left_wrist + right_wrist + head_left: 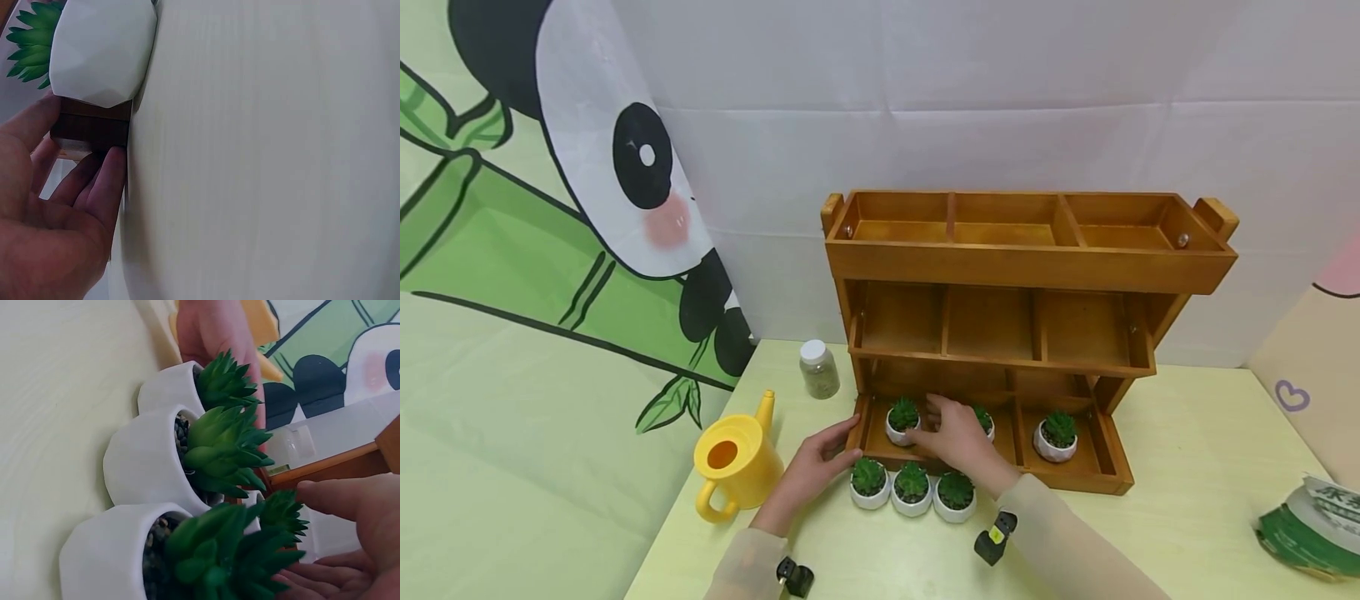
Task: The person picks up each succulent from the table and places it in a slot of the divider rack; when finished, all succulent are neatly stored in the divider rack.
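A three-tier wooden shelf (1030,267) stands on the table. My left hand (816,467) holds the left front corner of its bottom tier, thumb and fingers on either side of the dark wood (94,128) in the left wrist view. Over that tier, my right hand (958,433) is between two potted succulents, its thumb close to the left one (901,433); the middle succulent (984,421) is partly hidden behind this hand. In the right wrist view the right hand's fingers (337,497) are extended. Another potted succulent (1056,446) sits in the right compartment.
Three succulents in white pots (912,500) line up on the table before the shelf. A yellow watering can (741,462) stands left of my left hand, with a white-lidded jar (818,371) behind it. A green-and-white bag (1315,529) lies at the far right.
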A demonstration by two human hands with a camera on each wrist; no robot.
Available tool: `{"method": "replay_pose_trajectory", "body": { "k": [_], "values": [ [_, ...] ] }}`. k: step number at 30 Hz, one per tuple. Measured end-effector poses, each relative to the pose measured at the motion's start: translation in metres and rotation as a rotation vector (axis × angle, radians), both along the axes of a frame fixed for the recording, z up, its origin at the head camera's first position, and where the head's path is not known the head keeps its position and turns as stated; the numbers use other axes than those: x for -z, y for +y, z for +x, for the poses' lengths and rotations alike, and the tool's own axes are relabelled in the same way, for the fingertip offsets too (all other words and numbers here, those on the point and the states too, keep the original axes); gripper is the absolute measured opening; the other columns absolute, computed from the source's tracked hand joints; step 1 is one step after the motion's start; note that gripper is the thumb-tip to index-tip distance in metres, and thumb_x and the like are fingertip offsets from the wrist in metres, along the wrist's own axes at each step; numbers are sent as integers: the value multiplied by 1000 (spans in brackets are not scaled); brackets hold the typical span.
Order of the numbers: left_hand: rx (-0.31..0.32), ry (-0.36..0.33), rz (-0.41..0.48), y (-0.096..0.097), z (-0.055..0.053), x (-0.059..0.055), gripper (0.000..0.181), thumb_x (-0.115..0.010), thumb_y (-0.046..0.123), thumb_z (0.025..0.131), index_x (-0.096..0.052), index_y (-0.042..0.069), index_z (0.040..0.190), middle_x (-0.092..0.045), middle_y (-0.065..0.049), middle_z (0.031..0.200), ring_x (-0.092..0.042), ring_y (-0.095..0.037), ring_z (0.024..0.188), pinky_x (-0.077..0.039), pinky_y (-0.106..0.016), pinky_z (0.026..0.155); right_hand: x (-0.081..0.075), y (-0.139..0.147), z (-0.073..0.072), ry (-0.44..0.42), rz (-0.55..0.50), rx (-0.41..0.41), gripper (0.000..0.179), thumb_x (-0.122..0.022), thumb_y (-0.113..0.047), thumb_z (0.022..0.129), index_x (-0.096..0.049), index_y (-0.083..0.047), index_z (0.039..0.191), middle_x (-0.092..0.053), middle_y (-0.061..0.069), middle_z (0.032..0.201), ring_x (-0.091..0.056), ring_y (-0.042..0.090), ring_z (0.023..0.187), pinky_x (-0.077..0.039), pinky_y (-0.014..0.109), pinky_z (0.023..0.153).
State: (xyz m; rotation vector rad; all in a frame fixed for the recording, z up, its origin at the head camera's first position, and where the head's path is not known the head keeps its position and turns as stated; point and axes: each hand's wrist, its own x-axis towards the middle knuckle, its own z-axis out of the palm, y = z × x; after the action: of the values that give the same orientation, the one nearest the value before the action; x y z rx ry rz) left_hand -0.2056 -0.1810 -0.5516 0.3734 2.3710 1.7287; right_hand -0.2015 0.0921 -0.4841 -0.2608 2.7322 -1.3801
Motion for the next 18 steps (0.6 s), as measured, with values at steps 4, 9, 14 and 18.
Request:
{"method": "replay_pose_trajectory", "body": {
  "k": [4, 9, 14, 18],
  "values": [
    [-4, -6, 1, 0, 1, -1, 57, -72, 10, 100, -53, 11, 154, -49, -17, 156, -48, -36, 143, -42, -48, 115, -2, 7, 5, 6, -66, -16, 74, -85, -24, 90, -52, 10, 147, -64, 25, 137, -66, 39, 121, -57, 51, 100],
    [-8, -9, -4, 0, 1, -1, 57, -72, 10, 100, -54, 11, 154, -49, -17, 157, -47, -35, 143, -41, -48, 115, -1, 15, 11, 10, -109, -25, 67, -84, -22, 91, -56, 6, 145, -66, 21, 135, -66, 37, 121, -56, 49, 101],
    [-5, -11, -2, 0, 1, -1, 57, -72, 10, 100, -53, 11, 154, -49, -17, 157, -47, -36, 143, -42, -47, 115, -2, 24, 19, 6, -135, -51, 63, -85, -24, 90, -60, 3, 141, -68, 17, 134, -66, 34, 121, -55, 48, 103],
    [-2, -10, 0, 0, 1, -1, 58, -72, 10, 100, -53, 11, 154, -49, -17, 157, -48, -35, 143, -42, -47, 115, -3, 31, 25, 20, -152, -77, 61, -85, -26, 90, -62, 3, 139, -68, 16, 133, -66, 34, 121, -55, 47, 103]
  ]
}}
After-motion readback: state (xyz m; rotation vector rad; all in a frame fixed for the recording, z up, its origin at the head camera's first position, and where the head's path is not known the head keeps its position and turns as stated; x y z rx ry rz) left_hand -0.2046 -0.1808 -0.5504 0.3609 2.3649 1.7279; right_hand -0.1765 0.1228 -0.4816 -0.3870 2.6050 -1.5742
